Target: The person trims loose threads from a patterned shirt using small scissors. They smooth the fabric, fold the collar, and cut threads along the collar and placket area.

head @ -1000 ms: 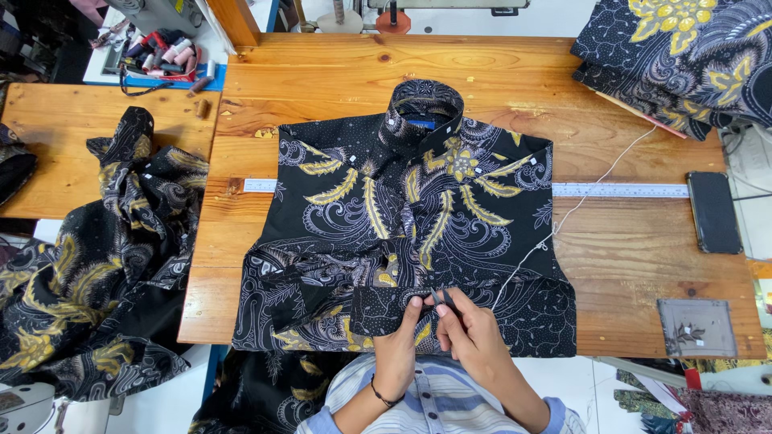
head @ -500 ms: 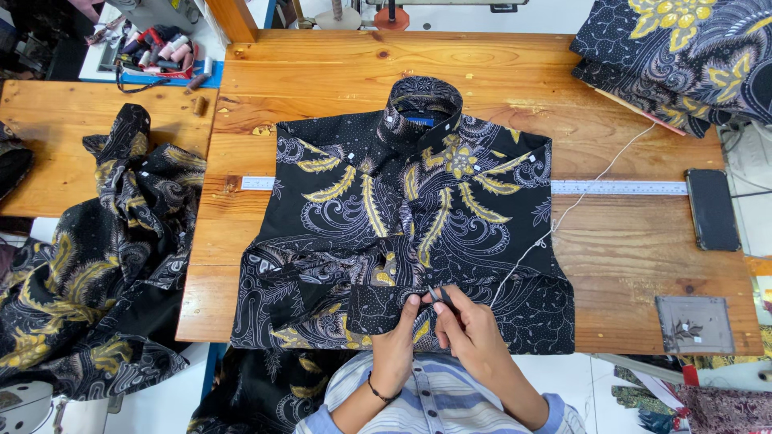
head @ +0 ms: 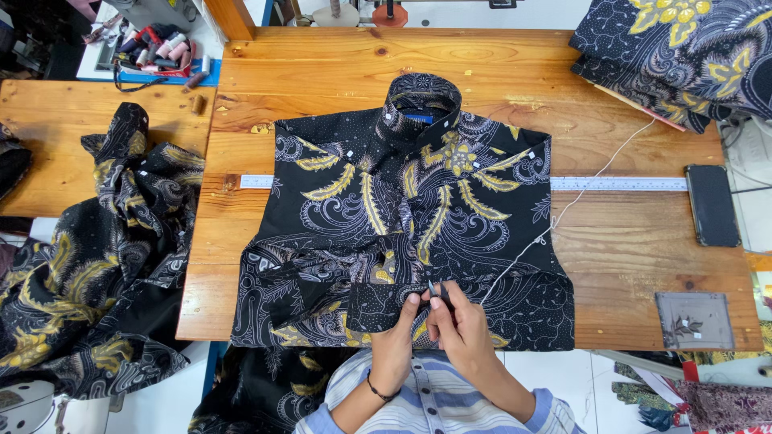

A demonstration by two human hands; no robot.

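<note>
— What's the shirt (head: 402,233) like?

— Black batik cloth, soft and creased, with gold feathery leaves and grey swirls. It lies flat on the knotty wooden table (head: 322,64), collar away from the person.

— And the hands?

— Close together at the shirt's near hem. The left hand (head: 394,341) pinches the front edge; the right hand (head: 458,329) grips a small metal tool (head: 437,291) against it. A thin white thread (head: 579,193) trails right of the shirt, over a flat ruler (head: 619,183).
</note>
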